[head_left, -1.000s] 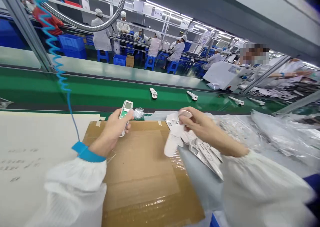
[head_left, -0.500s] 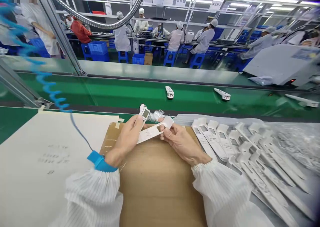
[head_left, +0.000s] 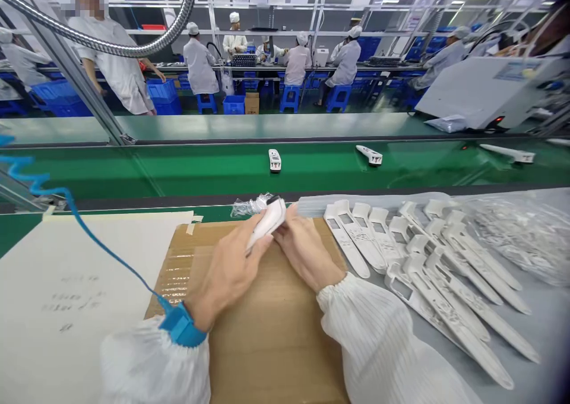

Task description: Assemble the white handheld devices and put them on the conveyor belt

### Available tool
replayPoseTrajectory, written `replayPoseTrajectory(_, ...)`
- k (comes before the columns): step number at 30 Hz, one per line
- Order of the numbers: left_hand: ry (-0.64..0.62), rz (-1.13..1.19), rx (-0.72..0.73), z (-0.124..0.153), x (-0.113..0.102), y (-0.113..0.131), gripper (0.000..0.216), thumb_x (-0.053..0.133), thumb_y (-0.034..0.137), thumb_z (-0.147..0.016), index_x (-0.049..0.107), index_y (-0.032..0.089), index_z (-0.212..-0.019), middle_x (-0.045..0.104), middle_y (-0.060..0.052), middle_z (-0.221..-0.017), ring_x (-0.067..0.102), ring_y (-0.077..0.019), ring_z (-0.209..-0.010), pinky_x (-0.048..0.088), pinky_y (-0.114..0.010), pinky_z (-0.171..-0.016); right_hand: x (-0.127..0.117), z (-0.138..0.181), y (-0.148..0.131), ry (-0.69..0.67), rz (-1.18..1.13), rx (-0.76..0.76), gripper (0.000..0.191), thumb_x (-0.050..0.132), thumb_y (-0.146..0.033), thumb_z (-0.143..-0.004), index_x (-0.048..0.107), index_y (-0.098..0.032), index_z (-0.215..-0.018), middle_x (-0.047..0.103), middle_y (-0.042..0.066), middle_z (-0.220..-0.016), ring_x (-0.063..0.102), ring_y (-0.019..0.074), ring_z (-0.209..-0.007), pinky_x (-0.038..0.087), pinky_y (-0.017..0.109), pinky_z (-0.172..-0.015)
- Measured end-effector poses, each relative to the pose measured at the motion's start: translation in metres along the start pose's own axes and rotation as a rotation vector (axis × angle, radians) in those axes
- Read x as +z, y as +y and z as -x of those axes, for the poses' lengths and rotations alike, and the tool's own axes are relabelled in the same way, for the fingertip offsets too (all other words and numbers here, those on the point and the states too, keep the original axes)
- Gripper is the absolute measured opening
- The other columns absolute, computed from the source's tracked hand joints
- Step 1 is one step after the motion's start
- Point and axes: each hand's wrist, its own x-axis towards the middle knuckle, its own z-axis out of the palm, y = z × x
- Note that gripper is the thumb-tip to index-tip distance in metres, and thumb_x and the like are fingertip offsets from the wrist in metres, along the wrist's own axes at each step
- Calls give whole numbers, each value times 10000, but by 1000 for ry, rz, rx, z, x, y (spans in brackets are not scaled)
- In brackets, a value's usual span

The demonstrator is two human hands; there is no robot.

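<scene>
My left hand (head_left: 231,267) and my right hand (head_left: 305,249) meet over a taped cardboard sheet (head_left: 267,333). Both are closed on one small white device (head_left: 269,221): a white plastic shell pressed against the unit with a display. A blue wrist strap (head_left: 181,325) with a coiled blue cord (head_left: 66,205) sits on my left wrist. To the right of my right hand lies a row of several white plastic shells (head_left: 423,255), fanned out on the grey bench. A crumpled clear plastic wrap (head_left: 249,206) lies just behind the device.
A green conveyor belt (head_left: 178,166) runs across behind the bench, carrying three white devices (head_left: 275,159). A white paper sheet (head_left: 66,291) lies on the left. Clear bags (head_left: 512,220) pile at the far right. Several people in white coats work at benches beyond.
My right hand brought the white shell onto the unit in my left hand; both hands now clasp the two parts together, lower and closer over the cardboard. The view shifted slightly.
</scene>
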Motion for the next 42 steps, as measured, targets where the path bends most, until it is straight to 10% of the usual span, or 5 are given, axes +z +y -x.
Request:
replayPoseTrajectory(7,-337,-406,-70,5,12,15,565,385,609,-947,618,165,-1208,715,-173,-979,673,-379,-841,461,-423,-703,1,2,-4,246,-332,270,535,476,-696,-865,452,-236,-592,287,-65,-412,393,135,-434,436,302,-518)
replayPoseTrajectory(13,-90,-331,-209,1,-5,1,574,441,667,-909,580,240,-1267,714,-128,-1054,667,-358,-947,465,-402,-721,6,5,-9,-95,-289,248,332,568,-537,-913,621,-209,-899,646,12,-844,623,174,-813,512,323,-781)
replayPoseTrajectory(18,206,-226,25,2,1,8,510,514,511,-950,455,246,-1382,579,-76,-1371,548,-261,-1243,434,-373,-1001,14,12,7,-179,-224,194,266,611,-441,-920,655,-191,-999,680,57,-1009,615,195,-1023,498,338,-911)
replayPoseTrajectory(35,-25,-297,196,1,-11,-9,339,409,331,-1012,592,222,-1275,657,-74,-1268,617,-258,-1138,469,-374,-961,-11,2,-11,-67,-403,161,152,545,-348,-924,611,-232,-852,577,9,-820,584,187,-885,480,384,-1014)
replayPoseTrajectory(42,-41,256,-231,-7,-36,-17,363,474,455,-959,595,222,-1211,716,-59,-887,615,-165,-657,449,-272,-598,-3,0,3,125,-41,124,152,706,-301,-830,649,-219,-945,683,20,-1003,619,151,-876,506,362,-984)
